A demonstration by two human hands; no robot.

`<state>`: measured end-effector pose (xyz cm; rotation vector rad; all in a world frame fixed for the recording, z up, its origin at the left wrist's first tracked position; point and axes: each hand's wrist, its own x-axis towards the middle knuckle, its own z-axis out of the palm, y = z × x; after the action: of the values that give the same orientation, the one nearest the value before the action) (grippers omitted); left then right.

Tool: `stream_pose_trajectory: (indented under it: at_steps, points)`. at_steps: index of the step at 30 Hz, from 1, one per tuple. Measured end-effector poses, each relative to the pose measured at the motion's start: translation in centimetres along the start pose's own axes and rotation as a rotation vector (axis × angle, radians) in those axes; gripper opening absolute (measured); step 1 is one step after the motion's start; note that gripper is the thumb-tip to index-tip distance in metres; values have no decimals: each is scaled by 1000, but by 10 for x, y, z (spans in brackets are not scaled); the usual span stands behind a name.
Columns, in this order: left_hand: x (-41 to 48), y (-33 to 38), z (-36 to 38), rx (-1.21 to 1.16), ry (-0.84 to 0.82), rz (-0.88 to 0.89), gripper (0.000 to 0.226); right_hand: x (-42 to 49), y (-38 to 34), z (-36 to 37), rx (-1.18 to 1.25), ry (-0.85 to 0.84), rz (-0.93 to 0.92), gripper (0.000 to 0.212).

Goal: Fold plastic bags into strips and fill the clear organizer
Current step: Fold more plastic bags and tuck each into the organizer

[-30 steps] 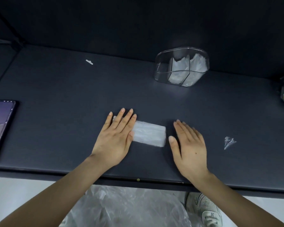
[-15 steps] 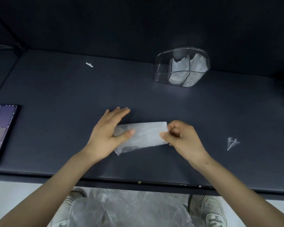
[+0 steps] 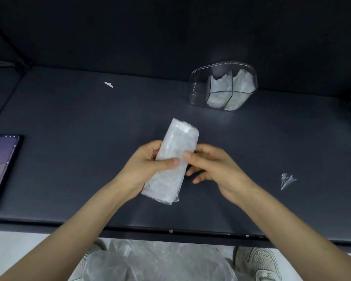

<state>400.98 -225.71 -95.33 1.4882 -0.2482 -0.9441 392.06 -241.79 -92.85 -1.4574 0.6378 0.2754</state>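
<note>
A folded white plastic bag strip point(image 3: 175, 147) is lifted off the dark table, standing almost lengthwise away from me. My left hand point(image 3: 148, 165) grips its middle from the left, thumb across the front. From the right, my right hand point(image 3: 209, 165) pinches the same strip with thumb and forefinger, its other fingers loosely spread underneath. The clear organizer point(image 3: 199, 92) stands at the back right of the table; two of its compartments hold folded white bags, and the left compartment looks empty.
A phone point(image 3: 0, 165) lies at the table's left edge. A small crumpled plastic scrap point(image 3: 287, 180) lies to the right, a tiny white piece point(image 3: 108, 84) at the back left. A pile of loose plastic bags point(image 3: 156, 262) rests below the table's front edge, between my shoes.
The strip lay flat under my pressing hands; both hands then took hold of it, lifted it off the table and turned it from crosswise to lengthwise.
</note>
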Motion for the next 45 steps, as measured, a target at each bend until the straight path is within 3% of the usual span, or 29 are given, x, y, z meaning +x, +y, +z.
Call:
stream_pose_trajectory:
  at_steps: [3,8,15,18,21,25,28,30,33,35,36,39,43,45]
  points:
    - [-4,-3,8,-66,40,-1,43,-1,8,13,121,23,16,23]
    - [-11,-6,2,-226,-5,-49,30,2,6,14,128,78,-5,15]
    - [-8,-11,0,-257,85,-42,23,4,6,13,194,79,-77,24]
    - [-7,-5,3,-298,73,-52,23,1,7,14,246,103,-239,19]
    - [-8,5,-1,-392,-37,-134,21,2,11,8,91,118,-456,32]
    - [-9,11,-8,-391,-140,-311,57,9,16,-7,-239,106,-750,31]
    - [-5,10,-8,-196,-206,-245,33,13,19,-13,-374,128,-848,33]
    - [-2,10,-9,-74,-202,-209,42,10,17,-19,-305,49,-745,30]
    - [3,14,-8,79,-112,-109,44,3,5,-31,141,-157,-350,42]
    - [8,18,-2,116,-54,-39,35,3,1,-35,327,-171,-152,53]
    - [12,19,1,123,-31,-11,32,4,-1,-33,308,-131,-113,51]
    - [21,20,13,132,12,49,28,6,-4,-20,195,83,-129,29]
    - [32,24,30,81,62,75,41,6,-8,-24,140,306,-226,9]
    - [43,27,42,125,168,170,27,7,-11,-28,98,389,-236,7]
